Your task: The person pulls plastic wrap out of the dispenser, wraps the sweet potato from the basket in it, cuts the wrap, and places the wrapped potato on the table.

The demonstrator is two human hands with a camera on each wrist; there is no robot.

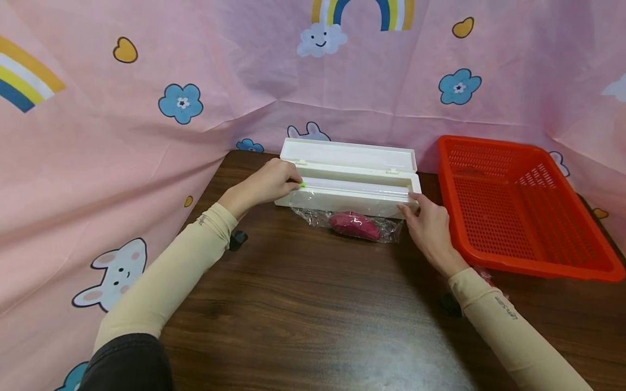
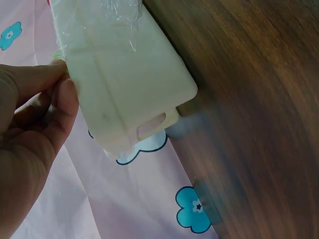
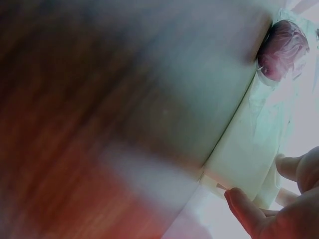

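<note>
A white cling film dispenser (image 1: 342, 200) lies at the back of the table, its lid (image 1: 348, 155) flipped up and a roll of film (image 1: 357, 187) inside. My left hand (image 1: 271, 182) pinches a small green slider (image 1: 302, 185) at the left end of the front rim. At the opposite end, my right hand (image 1: 430, 225) grips the corner of the dispenser, thumb and fingers on either side of it, as the right wrist view shows. Clear film hangs down the front onto a dark pink, elongated item (image 1: 356, 226), which lies wrapped in film against the dispenser.
To the right stands a red plastic basket (image 1: 533, 266) with perforated walls, close to my right hand. A pink patterned cloth (image 1: 244, 60) hangs behind and to the left of the brown wooden table (image 1: 303, 315). Something pink in film shows partly below the basket, near the right sleeve.
</note>
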